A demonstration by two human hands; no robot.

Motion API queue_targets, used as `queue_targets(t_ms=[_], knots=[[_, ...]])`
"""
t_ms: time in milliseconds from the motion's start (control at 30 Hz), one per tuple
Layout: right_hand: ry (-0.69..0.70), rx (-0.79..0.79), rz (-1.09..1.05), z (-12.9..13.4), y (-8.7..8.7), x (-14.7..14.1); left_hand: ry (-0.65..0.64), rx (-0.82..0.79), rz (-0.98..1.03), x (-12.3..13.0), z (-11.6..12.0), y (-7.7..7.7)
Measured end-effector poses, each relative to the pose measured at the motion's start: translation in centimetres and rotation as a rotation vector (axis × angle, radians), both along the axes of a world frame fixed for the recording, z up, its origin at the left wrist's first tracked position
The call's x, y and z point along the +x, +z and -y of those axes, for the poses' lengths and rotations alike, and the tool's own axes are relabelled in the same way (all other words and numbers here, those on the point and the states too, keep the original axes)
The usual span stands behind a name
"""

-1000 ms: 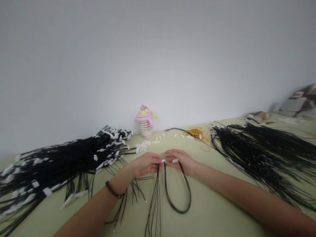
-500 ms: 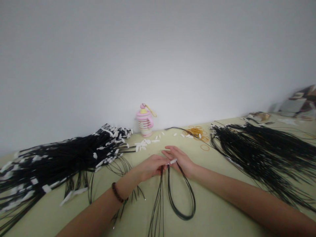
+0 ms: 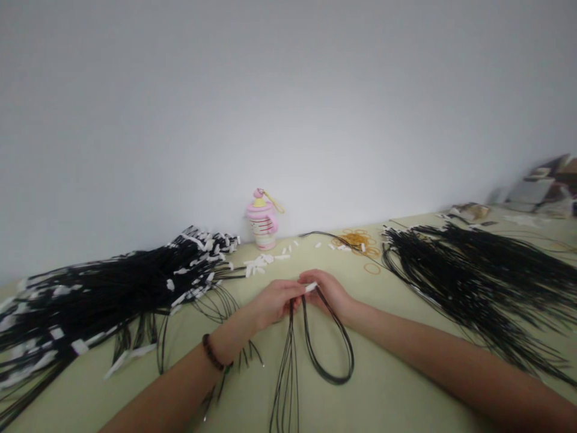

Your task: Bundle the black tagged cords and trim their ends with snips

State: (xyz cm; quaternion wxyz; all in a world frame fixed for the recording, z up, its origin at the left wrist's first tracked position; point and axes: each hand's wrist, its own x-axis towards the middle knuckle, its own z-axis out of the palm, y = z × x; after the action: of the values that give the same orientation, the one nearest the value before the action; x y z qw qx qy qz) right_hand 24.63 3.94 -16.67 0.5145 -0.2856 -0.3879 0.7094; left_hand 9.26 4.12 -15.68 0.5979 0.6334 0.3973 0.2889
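Note:
A bundle of thin black wires (image 3: 350,355) hangs in a loop from between my hands, its loose ends trailing down toward the table's near side. At the top of the loop is a small white sleeve-like piece (image 3: 311,287). My left hand (image 3: 273,302), with a dark beaded bracelet on its wrist, pinches the wires at the left of the white piece. Curled around from the right, my right hand (image 3: 332,294) grips the wires by that white piece. Its fingertips are partly hidden behind the piece and touch or nearly touch the left fingers.
A large pile of black wires with white ends (image 3: 130,282) lies on the left. More black wires (image 3: 455,276) spread on the right. Behind my hands are loose white pieces (image 3: 259,263), a pink-lidded cup (image 3: 262,228) and yellow rubber bands (image 3: 360,242). A plain wall stands behind.
My right hand's fingers, stretched out before, have curled in around the white piece. The hands have drawn closer together, and the wire loop has shifted slightly up and left.

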Motion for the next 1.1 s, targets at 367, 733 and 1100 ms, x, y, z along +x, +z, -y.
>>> queue_targets(t_ms=[367,733,1100], knots=[[0.589,-0.144,-0.020,1.3,2.2,1.3,0.047,0.231,0.169,-1.1,0.1,3.3],[0.580,-0.203,-0.288,2.9,3.8,0.7,-0.093,0.171,0.321,-0.3,1.6,4.3],[0.395,-0.232,-0.177,2.8,4.4,0.4,-0.109,0.170,0.319,-0.2,1.7,3.7]])
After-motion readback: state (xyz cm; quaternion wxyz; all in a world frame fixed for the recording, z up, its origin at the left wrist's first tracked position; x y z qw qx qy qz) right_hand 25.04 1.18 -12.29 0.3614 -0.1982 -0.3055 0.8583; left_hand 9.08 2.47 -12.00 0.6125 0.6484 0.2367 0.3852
